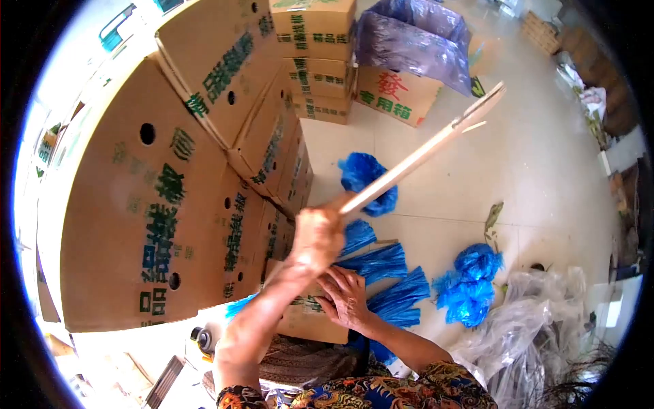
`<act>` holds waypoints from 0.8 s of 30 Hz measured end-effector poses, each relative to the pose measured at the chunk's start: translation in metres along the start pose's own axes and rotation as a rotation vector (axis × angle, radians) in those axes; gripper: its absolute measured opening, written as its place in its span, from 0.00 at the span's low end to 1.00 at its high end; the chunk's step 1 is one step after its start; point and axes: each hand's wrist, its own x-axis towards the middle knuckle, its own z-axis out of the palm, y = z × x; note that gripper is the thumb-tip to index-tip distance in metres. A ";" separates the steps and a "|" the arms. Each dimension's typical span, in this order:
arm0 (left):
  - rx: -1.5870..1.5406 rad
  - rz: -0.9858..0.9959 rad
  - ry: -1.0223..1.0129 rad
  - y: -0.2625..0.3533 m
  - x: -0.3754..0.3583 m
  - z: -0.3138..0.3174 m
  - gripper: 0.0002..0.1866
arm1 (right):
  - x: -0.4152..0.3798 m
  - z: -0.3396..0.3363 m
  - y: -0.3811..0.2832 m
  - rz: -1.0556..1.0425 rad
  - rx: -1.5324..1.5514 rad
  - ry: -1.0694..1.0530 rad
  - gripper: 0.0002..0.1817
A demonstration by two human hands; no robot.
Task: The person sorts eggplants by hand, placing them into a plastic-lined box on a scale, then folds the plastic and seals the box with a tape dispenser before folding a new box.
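Note:
A long pale stick (409, 163) is gripped in my left hand (317, 238), whose fingers are closed round its lower end. The stick slants up to the right and looks split at its far tip. Just below, my right hand (347, 296) lies with fingers apart on the edge of a cardboard box (313, 324) near my lap. Beside it on the right are bunched blue plastic strips (398, 296). Another crumpled blue bundle (368, 184) is on the floor behind the stick.
Printed cardboard boxes (116, 225) are stacked high on the left. A carton (398, 95) with a purple plastic liner (412, 41) stands at the back. Blue plastic (470, 283) and clear plastic sheeting (531, 327) lie on the right. A tape roll (203, 339) is at lower left.

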 end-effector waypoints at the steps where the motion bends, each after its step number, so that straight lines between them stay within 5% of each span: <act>1: 0.017 0.010 0.073 0.017 -0.001 -0.013 0.27 | -0.002 0.002 0.000 -0.004 -0.034 -0.017 0.26; 4: 0.232 0.275 0.241 0.036 0.003 -0.018 0.25 | -0.002 0.001 0.001 0.004 -0.031 -0.030 0.25; 6: 0.295 0.277 0.270 0.023 0.013 -0.005 0.23 | -0.004 0.002 0.001 0.000 -0.045 -0.023 0.24; 8: 0.391 0.111 0.130 -0.009 0.018 0.010 0.18 | -0.002 -0.003 -0.002 0.002 -0.046 -0.043 0.24; 12: -0.005 -0.144 -0.209 -0.049 -0.007 0.062 0.16 | -0.001 -0.003 -0.003 0.006 -0.041 -0.037 0.24; 14: -0.148 0.055 -0.202 -0.023 -0.024 0.078 0.16 | -0.008 0.006 0.002 -0.023 -0.088 0.036 0.26; 16: -0.162 0.031 -0.237 0.013 -0.023 0.058 0.16 | -0.013 0.013 0.009 -0.051 -0.071 0.057 0.26; 24: -0.453 0.269 0.328 0.134 -0.059 -0.075 0.14 | -0.013 0.015 0.013 -0.042 -0.082 -0.012 0.26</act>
